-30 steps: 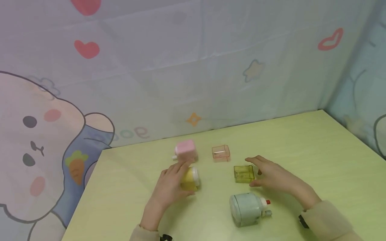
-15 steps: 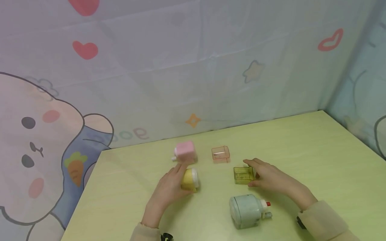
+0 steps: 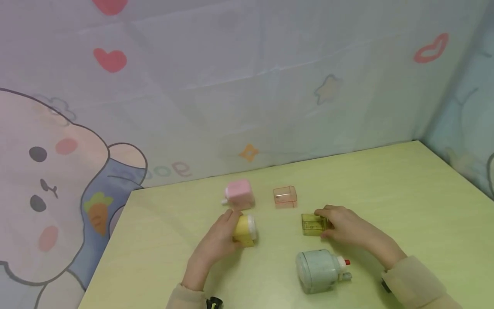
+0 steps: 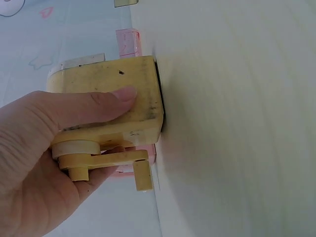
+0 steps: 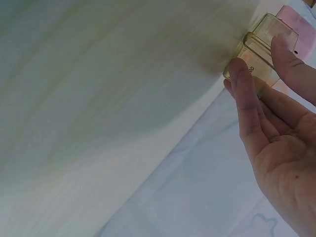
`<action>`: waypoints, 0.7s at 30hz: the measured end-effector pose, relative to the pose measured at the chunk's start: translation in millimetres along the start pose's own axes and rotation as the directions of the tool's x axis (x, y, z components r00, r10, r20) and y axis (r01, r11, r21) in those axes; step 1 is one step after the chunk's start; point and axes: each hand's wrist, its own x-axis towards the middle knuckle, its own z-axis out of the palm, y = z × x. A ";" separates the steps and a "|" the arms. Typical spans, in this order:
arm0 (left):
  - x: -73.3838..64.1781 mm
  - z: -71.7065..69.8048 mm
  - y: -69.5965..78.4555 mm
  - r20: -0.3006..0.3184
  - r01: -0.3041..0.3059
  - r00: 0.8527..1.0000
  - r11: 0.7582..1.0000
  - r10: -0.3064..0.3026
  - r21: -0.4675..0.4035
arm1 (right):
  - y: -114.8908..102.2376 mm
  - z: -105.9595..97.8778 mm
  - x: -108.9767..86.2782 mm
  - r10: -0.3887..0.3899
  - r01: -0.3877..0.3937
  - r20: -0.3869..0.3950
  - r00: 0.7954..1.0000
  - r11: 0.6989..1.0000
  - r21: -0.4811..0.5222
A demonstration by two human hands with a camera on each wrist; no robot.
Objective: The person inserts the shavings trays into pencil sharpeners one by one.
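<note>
My left hand (image 3: 217,240) grips a yellow crank pencil sharpener (image 3: 244,229) on the table, its white end toward the right. In the left wrist view the thumb lies along the side of the sharpener (image 4: 111,79), and the yellow crank (image 4: 106,159) juts out below. My right hand (image 3: 349,225) pinches a clear yellow shavings drawer (image 3: 311,224) between thumb and fingers. The right wrist view has the drawer (image 5: 264,52) at the fingertips, the thumb on one side and fingers on the other.
A pink crank sharpener (image 3: 238,193) lies behind the yellow one, with a clear pink drawer (image 3: 284,196) to its right. Nearer me lies a larger grey-green sharpener (image 3: 318,270), its crank pointing right. A printed curtain (image 3: 285,107) hangs behind the table (image 3: 386,184).
The right fingers and thumb have come in onto the clear yellow drawer. My left thumb has drawn closer against the yellow sharpener. The other things lie where they were.
</note>
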 end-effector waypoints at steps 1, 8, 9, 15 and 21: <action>0.2 0.3 0.0 -0.001 -0.002 1.000 1.000 0.002 -0.003 | -0.5 -0.6 0.0 -0.003 0.003 0.001 1.000 1.000 -0.004; 0.2 -0.1 1.6 0.010 0.034 0.999 0.999 -0.034 -0.032 | -1.9 -0.4 2.8 -0.025 0.025 0.004 1.000 0.999 -0.022; 0.1 -0.1 1.9 0.009 0.035 0.999 0.999 -0.035 -0.034 | -2.0 -0.2 3.4 -0.027 0.027 0.006 1.000 0.999 -0.023; -0.4 0.9 2.8 0.010 0.052 0.999 0.998 -0.052 -0.041 | -2.3 1.6 6.2 -0.048 0.048 0.015 0.999 0.998 -0.027; 1.1 1.5 3.7 0.011 0.060 0.998 0.996 -0.059 -0.061 | -3.0 3.9 9.2 -0.068 0.068 0.008 0.998 0.997 -0.026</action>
